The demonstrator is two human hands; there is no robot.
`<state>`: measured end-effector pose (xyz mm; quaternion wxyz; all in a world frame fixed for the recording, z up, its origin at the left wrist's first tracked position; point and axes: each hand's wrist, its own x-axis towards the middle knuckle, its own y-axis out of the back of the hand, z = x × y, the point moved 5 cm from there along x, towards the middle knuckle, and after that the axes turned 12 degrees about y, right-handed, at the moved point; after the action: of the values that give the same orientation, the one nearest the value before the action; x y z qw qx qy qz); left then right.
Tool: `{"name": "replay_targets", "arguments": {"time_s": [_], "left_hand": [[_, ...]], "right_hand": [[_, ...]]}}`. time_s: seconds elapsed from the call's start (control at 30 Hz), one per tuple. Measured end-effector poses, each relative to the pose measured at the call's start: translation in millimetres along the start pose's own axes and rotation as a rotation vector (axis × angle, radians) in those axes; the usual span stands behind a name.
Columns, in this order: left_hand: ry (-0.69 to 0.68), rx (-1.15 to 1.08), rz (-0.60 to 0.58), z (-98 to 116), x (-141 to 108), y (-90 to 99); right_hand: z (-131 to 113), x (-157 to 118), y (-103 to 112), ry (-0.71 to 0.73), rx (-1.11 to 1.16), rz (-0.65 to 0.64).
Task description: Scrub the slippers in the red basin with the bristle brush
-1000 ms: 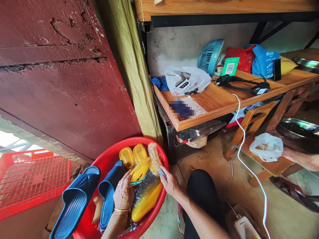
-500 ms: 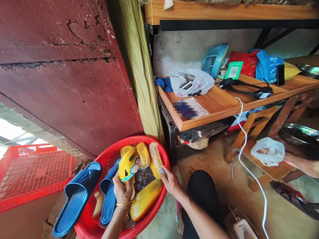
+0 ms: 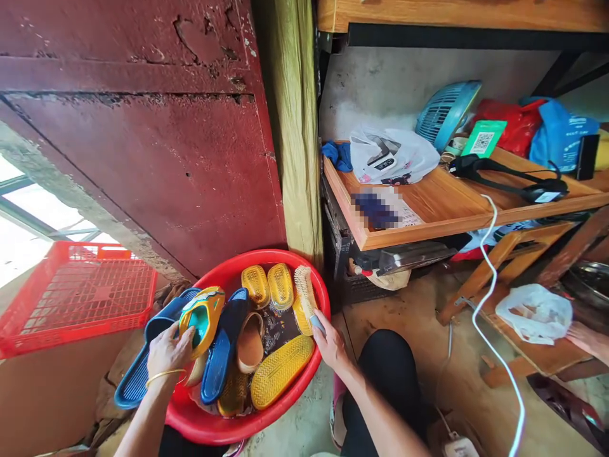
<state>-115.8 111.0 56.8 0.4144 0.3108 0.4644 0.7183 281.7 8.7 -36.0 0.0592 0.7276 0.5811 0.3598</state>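
Observation:
My left hand (image 3: 169, 352) grips a small yellow slipper (image 3: 205, 320) with a turquoise inside, held over the left rim of a red basin (image 3: 223, 435). Right behind it a blue slipper (image 3: 130, 377) rests across that rim. My right hand (image 3: 329, 343) is closed on the handle of a scrub brush (image 3: 306, 289), its pale bristles above the basin's right side. Dark water in the basin holds another blue slipper (image 3: 217, 362), a tan shoe (image 3: 250, 343), a large yellow slipper (image 3: 281, 372) lying sole up, and several smaller yellow ones (image 3: 280, 285).
A red plastic crate (image 3: 90, 298) stands to the left, beside a maroon door (image 3: 143, 171). On the right is a wooden shelf (image 3: 428, 228) with bags, a fan (image 3: 447, 114) and a headset. A white cable (image 3: 485, 292) hangs down. Another person's hand (image 3: 587, 336) is near a plastic bag (image 3: 535, 311).
My left hand has carried the small yellow slipper left, from the basin's middle to its left rim, turning it. The right hand stays by the right rim with the brush. The view has shifted left.

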Motion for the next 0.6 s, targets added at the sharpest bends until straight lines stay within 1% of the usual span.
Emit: {"name": "replay_targets", "arguments": {"time_s": [0.03, 0.07, 0.13, 0.17, 0.2, 0.23, 0.27, 0.3, 0.33, 0.37, 0.4, 0.47, 0.5, 0.53, 0.6], "left_hand": [[-0.012, -0.017, 0.049, -1.3, 0.3, 3.3], [-0.04, -0.057, 0.138, 0.0, -3.0, 8.1], [-0.159, -0.151, 0.332, 9.6, -22.9, 15.5], [-0.244, -0.211, 0.385, 16.6, -38.7, 14.8], [-0.34, -0.258, 0.363, 25.0, -56.8, 8.4], [-0.443, -0.301, 0.246, 34.7, -76.1, -4.4], [-0.542, -0.312, 0.052, 45.1, -96.9, -23.4], [-0.623, -0.263, -0.189, 54.7, -118.8, -47.5], [-0.661, -0.179, -0.401, 61.2, -139.8, -72.4], [-0.654, -0.091, -0.554, 65.1, -156.9, -95.0], [-0.619, -0.004, -0.646, 67.6, -169.0, -114.4], [-0.544, 0.169, -0.724, 72.2, -180.9, -142.8], [-0.514, 0.226, -0.733, 75.3, -182.1, -151.2], [-0.495, 0.261, -0.735, 79.0, -181.6, -156.2], [-0.482, 0.273, -0.731, 86.7, -178.4, -158.2]], "right_hand": [[-0.3, 0.0, -0.1, -0.004, 0.003, -0.002], [-0.3, -0.1, -0.3, -0.009, 0.008, -0.006], [0.6, -0.3, -1.2, -0.02, 0.017, -0.015], [1.6, -0.5, -1.7, -0.027, 0.019, -0.019], [2.6, -0.5, -2.1, -0.033, 0.019, -0.023], [3.6, -0.5, -2.3, -0.039, 0.017, -0.024], [4.4, -0.5, -2.4, -0.043, 0.015, -0.024], [4.9, -0.3, -2.3, -0.045, 0.013, -0.024], [5.0, -0.1, -2.1, -0.043, 0.013, -0.024], [4.6, 0.1, -1.8, -0.039, 0.014, -0.028], [3.8, 0.3, -1.7, -0.033, 0.017, -0.034], [1.6, 0.2, -1.8, -0.021, 0.024, -0.051], [0.6, -0.1, -1.7, -0.018, 0.026, -0.056], [-0.2, -0.4, -1.6, -0.016, 0.026, -0.056], [-1.2, -1.0, -1.4, -0.013, 0.022, -0.049]]}}
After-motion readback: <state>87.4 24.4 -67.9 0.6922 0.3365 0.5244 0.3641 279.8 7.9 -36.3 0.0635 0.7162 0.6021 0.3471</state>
